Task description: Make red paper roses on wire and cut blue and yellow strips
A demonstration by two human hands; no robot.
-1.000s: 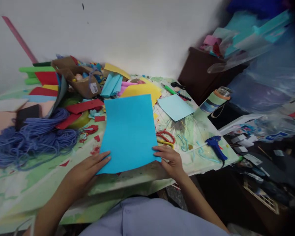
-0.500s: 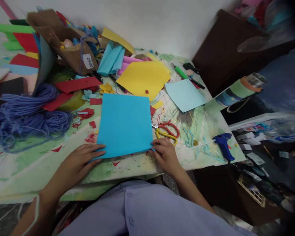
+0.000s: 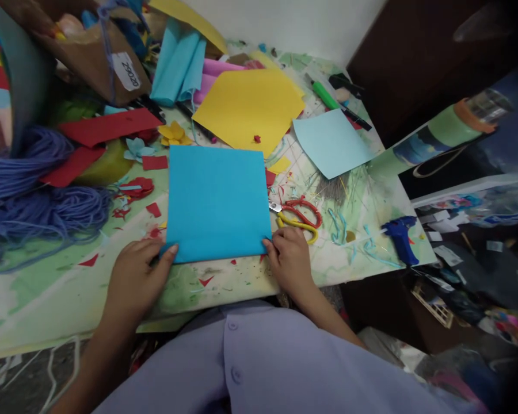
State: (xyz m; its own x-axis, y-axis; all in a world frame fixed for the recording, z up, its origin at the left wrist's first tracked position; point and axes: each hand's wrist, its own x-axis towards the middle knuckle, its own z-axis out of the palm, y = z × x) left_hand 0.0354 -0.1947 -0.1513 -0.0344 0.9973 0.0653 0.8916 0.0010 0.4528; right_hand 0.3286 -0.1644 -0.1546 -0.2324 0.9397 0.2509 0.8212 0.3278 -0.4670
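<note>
A bright blue sheet of paper (image 3: pixel 218 198) lies in front of me, its near edge curving up slightly. My left hand (image 3: pixel 141 267) pinches the near left corner, thumb on top and fingers underneath or behind. At the near right corner my right hand (image 3: pixel 290 256) grips the sheet between thumb and fingers. Scissors with red and yellow handles (image 3: pixel 300 215) lie just beyond my right hand, their blades partly under the blue sheet. Behind the sheet is a yellow sheet of paper (image 3: pixel 250 106), and to its right a pale blue sheet (image 3: pixel 331 144).
Purple cord (image 3: pixel 47 207) is heaped at the left beside red paper strips (image 3: pixel 112 126). A brown paper bag (image 3: pixel 86 52) stands at the back left. On the right are a blue glue gun (image 3: pixel 400 238) near the table edge and a green bottle (image 3: pixel 453 129).
The view has moved closer and shifted. My left thumb has come onto the top of the blue sheet, and its near edge now bends up a little. Both hands stay at the corners.
</note>
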